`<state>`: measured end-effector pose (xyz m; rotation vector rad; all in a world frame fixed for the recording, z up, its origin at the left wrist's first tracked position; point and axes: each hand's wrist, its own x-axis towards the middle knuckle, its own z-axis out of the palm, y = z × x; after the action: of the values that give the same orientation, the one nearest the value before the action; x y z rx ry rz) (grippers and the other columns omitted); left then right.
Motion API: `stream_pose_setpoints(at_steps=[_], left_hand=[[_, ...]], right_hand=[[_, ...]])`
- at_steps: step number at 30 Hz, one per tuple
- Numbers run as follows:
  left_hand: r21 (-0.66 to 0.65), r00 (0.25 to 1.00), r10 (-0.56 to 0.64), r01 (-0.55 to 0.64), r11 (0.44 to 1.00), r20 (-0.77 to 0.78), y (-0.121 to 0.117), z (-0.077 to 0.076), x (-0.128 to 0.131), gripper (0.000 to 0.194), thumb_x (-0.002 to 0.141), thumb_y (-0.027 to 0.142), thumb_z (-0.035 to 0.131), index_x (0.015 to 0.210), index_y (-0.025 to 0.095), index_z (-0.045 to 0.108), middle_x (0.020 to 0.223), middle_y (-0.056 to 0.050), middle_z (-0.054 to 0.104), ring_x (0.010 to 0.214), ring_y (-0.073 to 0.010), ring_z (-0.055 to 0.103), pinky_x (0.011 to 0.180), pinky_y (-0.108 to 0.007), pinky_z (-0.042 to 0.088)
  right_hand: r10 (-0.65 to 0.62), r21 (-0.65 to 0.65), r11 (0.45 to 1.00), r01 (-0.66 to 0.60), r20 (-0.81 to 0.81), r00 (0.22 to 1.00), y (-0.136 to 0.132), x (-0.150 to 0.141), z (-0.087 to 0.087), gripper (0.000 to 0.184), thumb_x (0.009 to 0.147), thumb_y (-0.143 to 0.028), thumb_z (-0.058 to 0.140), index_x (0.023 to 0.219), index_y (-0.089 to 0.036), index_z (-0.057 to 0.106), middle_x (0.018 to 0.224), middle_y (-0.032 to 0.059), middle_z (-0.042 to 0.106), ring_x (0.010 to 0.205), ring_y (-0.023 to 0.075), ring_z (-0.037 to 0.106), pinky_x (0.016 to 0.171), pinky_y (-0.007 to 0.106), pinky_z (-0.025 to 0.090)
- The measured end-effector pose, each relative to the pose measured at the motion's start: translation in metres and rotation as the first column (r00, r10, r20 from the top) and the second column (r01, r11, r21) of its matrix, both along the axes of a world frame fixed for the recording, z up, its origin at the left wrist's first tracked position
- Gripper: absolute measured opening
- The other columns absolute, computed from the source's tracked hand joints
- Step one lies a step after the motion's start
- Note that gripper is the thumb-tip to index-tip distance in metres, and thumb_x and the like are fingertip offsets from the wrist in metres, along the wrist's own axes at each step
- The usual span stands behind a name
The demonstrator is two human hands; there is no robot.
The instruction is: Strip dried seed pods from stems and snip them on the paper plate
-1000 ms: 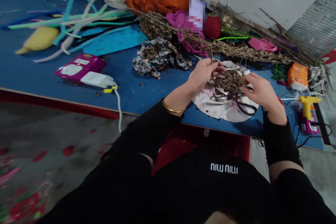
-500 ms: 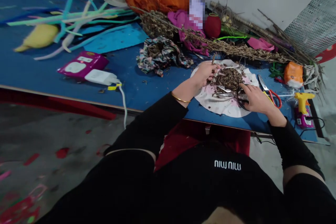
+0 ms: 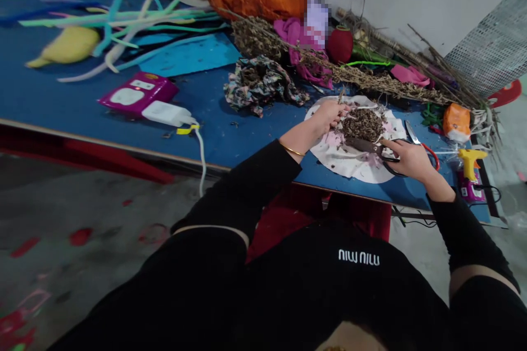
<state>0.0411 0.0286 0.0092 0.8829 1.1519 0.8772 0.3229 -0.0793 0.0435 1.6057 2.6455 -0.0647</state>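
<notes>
A heap of crumbled dried plant bits (image 3: 363,123) lies on a round white cloth (image 3: 349,169) at the table's front edge. My left hand (image 3: 329,115) is closed at the heap's left side, with a short dried stem (image 3: 341,97) sticking up from its fingers. On the right, my right hand (image 3: 409,159) grips the black handles of a pair of scissors (image 3: 363,145). Their dark blades point left across the near side of the heap and look closed together. Beside the cloth, partly behind my right hand, rests a second pair of scissors with red handles (image 3: 433,154).
Patterned crumpled cloth (image 3: 263,88) with plant bits sits left of the white cloth. Long dried stalks (image 3: 387,79) run along the back. A yellow glue gun (image 3: 469,162) and an orange packet (image 3: 457,122) are at right; a purple power box (image 3: 140,96) is at left.
My right hand has gone from hovering open over the heap to taking hold of the black scissors, now lifted slightly and turned. My left hand stays beside the heap with the stem. The view has shifted slightly.
</notes>
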Motion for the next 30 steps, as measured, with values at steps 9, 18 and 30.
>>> stream_pose_setpoints(at_steps=[9, 18, 30], left_hand=[[0.218, 0.995, -0.08, 0.093, 0.972, -0.067, -0.01, 0.009, -0.001, 0.034, 0.113, 0.034, 0.041, 0.094, 0.019, 0.064, 0.069, 0.002, 0.053, 0.047, -0.0078, 0.03, 0.05, -0.026, 0.022], [0.474, 0.84, -0.003, 0.309, 0.825, -0.542, -0.011, 0.004, -0.007, 0.03, 0.105, 0.024, 0.051, 0.083, 0.017, 0.071, 0.07, -0.001, 0.068, 0.067, -0.016, 0.059, 0.068, -0.03, 0.037], [0.422, 0.729, -0.071, 0.47, 0.775, -0.681, -0.03, 0.004, -0.002, 0.029, 0.104, 0.03, 0.052, 0.084, 0.019, 0.071, 0.065, 0.0, 0.066, 0.067, -0.0179, 0.062, 0.068, -0.031, 0.039]], right_hand=[[-0.26, -0.333, 0.943, 0.004, -0.729, 0.634, 0.018, 0.022, -0.007, 0.076, 0.077, -0.063, 0.084, 0.137, -0.02, 0.071, 0.11, 0.0089, 0.076, 0.101, 0.0256, 0.07, 0.091, 0.04, 0.057], [-0.126, -0.092, 0.992, 0.087, -0.645, 0.754, 0.061, 0.004, -0.02, 0.069, 0.073, -0.061, 0.082, 0.127, -0.019, 0.071, 0.098, 0.0059, 0.065, 0.081, 0.0204, 0.057, 0.077, 0.037, 0.051], [-0.088, -0.097, 0.994, 0.045, -0.501, 0.861, 0.043, 0.003, -0.032, 0.066, 0.085, -0.06, 0.071, 0.136, -0.018, 0.073, 0.112, 0.0139, 0.073, 0.091, 0.0293, 0.067, 0.08, 0.039, 0.049]])
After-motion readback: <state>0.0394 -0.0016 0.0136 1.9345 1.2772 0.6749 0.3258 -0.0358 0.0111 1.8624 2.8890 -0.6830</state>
